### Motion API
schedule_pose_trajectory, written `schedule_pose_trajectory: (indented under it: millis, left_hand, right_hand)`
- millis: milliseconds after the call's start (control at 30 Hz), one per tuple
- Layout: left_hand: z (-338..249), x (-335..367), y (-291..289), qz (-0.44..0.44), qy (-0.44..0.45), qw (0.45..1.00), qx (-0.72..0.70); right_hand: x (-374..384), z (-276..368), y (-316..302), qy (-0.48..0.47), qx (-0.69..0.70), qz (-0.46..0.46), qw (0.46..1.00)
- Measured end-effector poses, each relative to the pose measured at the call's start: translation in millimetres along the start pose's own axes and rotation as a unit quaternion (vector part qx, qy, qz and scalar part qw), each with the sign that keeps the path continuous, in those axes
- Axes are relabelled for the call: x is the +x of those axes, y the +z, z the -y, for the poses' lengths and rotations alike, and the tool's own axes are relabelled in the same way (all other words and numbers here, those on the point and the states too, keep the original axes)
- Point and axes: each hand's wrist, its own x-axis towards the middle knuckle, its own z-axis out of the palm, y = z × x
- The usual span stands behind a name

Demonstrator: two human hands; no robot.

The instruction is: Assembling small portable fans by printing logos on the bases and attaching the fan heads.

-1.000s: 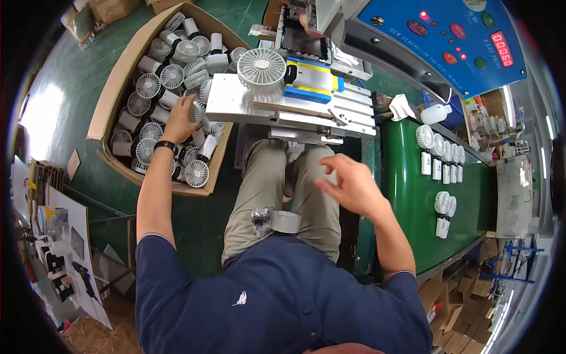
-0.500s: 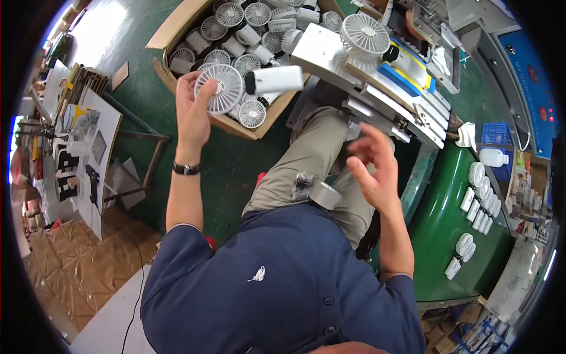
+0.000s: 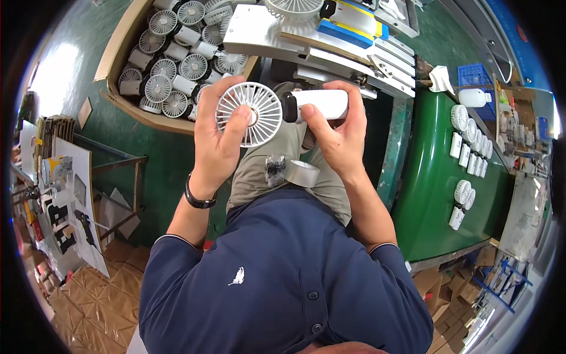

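Between my two hands, above my lap, is a white handheld fan (image 3: 262, 115) with a round slatted head, a black joint and a white handle. My left hand (image 3: 217, 138) grips the round head at its left edge, thumb on the front grille. Around the handle, on the right, closes my right hand (image 3: 342, 135), its thumb lying along the near side. A roll of silver tape (image 3: 302, 173) and a small clear bag of dark bits (image 3: 275, 170) rest on my lap below the fan.
At the upper left, a cardboard box (image 3: 109, 82) holds many similar fans. Ahead stands a metal fixture (image 3: 253, 35) with another fan (image 3: 295, 6) and a blue-yellow cradle (image 3: 348, 29). On my right, a green table (image 3: 421, 194) carries several fans (image 3: 466, 147) and a white bottle (image 3: 473, 97).
The fan has come away from the box toward my lap. My right hand, free before, has taken hold of its handle. The whole view has shifted.
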Motion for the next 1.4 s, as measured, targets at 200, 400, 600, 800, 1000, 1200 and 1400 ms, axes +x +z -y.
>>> schedule_pose_trajectory:
  millis: [200,400,600,800,1000,1200,1400]
  left_hand:
    - [0,-1,20,-0.002,0.115,0.988,0.103]
    - [13,-12,31,0.014,0.195,0.971,0.138]
    - [20,-4,31,0.052,0.186,0.973,0.129]
    - [23,18,2,0.081,0.155,0.978,0.115]
    - [28,18,-34,0.011,0.059,0.998,-0.025]
    - [36,5,-78,-0.050,0.070,0.996,0.017]
    - [39,14,-112,-0.101,0.098,0.989,0.045]
  right_hand:
    - [9,-2,-16,-0.042,-0.062,-0.018,0.997]
    - [16,-8,-30,-0.092,-0.081,-0.065,0.990]
    - [3,-6,-57,-0.037,0.063,-0.057,0.996]
    - [22,27,-97,-0.022,-0.018,0.059,0.998]
    - [112,55,-117,-0.166,-0.281,0.016,0.945]
    - [167,58,-109,-0.164,-0.391,0.080,0.902]
    - [176,76,-102,-0.185,-0.464,0.115,0.858]
